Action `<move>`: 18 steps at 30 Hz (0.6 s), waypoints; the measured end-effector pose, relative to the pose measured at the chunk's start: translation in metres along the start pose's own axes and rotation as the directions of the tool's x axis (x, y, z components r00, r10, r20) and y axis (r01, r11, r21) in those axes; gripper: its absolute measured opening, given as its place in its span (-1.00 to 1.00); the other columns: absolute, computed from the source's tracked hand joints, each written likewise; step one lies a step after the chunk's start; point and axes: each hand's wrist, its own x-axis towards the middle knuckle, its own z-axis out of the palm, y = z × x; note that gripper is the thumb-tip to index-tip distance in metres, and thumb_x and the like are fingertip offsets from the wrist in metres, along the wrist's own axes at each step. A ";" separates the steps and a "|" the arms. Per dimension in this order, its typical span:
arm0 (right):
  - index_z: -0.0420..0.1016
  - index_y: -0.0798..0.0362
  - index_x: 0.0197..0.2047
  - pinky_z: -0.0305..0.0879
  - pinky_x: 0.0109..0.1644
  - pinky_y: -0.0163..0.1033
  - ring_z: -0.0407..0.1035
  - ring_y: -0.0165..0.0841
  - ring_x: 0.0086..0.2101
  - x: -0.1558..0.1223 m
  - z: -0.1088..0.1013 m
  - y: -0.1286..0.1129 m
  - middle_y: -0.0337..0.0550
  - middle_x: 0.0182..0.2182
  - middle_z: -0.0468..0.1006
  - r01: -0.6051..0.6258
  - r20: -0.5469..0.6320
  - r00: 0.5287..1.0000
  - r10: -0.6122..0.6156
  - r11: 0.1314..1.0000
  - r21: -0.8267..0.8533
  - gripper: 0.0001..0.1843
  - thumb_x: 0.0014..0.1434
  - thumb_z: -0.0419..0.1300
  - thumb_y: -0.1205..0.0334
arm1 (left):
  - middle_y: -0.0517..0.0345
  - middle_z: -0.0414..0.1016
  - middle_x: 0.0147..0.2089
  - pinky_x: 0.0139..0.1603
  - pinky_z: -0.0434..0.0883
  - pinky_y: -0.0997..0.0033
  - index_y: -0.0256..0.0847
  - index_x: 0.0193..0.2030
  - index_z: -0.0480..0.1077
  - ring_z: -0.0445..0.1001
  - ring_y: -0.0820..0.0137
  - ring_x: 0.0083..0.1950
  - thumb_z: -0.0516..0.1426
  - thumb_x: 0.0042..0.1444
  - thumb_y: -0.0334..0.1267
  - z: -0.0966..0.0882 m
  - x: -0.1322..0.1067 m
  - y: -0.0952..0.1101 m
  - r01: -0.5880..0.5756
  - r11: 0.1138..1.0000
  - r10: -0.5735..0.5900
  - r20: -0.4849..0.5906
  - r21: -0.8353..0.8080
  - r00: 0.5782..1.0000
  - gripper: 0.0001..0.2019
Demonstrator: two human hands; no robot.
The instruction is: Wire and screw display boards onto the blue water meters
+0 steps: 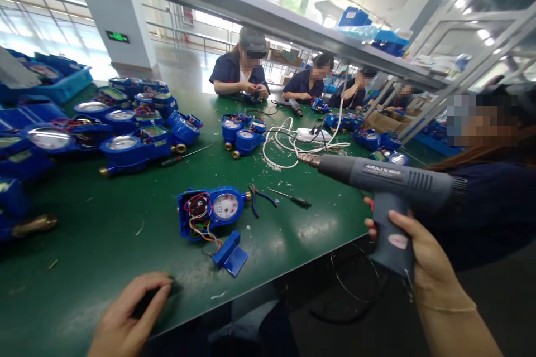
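My right hand (412,245) is wrapped round the handle of a grey heat gun (389,181), held in the air past the table's right edge with its nozzle pointing left. A little left of the nozzle, on the green table (104,245), lies an opened blue water meter (209,211) with coloured wires spilling out and a loose blue cover (230,256) beside it. My left hand (128,312) rests on the table's near edge, its fingers curled and pressed on a small dark thing that I cannot make out.
Blue-handled pliers (262,196) and a thin screwdriver (291,197) lie right of the meter. Several blue meters (125,139) are stacked at the left and centre. A white power strip (312,135) with cable sits mid-table. Several seated people work at the far side and right.
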 end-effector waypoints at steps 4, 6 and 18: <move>0.49 0.25 -0.07 0.44 -0.52 -0.42 0.43 -0.40 -0.57 0.040 -0.003 0.023 0.00 -0.44 0.55 -0.181 -0.155 0.967 0.203 0.973 0.146 -0.70 0.15 0.09 0.39 | 0.15 0.62 -0.24 -0.13 0.53 0.42 -0.11 -0.25 0.52 0.61 0.29 -0.20 0.14 0.14 0.10 0.000 0.015 0.013 0.116 0.993 -0.114 0.058 -0.035 0.992 -0.67; 0.48 0.25 -0.10 0.45 -0.52 -0.42 0.43 -0.40 -0.57 0.057 -0.006 0.035 0.01 -0.47 0.53 -0.224 -0.144 0.956 0.255 0.953 0.204 -0.71 0.22 0.00 0.40 | 0.12 0.62 -0.24 -0.15 0.52 0.38 -0.13 -0.24 0.52 0.60 0.27 -0.19 0.15 0.12 0.12 0.001 0.025 0.020 0.179 0.983 -0.174 0.094 -0.050 0.980 -0.65; 0.56 0.09 -0.30 0.54 -0.49 -0.31 0.50 -0.33 -0.41 0.154 -0.004 0.110 -0.02 -0.30 0.59 -0.248 -0.239 0.934 0.265 0.964 0.097 -0.72 0.31 0.02 0.34 | 0.10 0.53 -0.29 -0.29 0.37 0.42 -0.25 -0.11 0.45 0.43 0.40 -0.32 0.17 0.12 -0.07 0.017 0.073 0.051 0.398 0.878 -0.327 0.273 -0.265 0.905 -0.69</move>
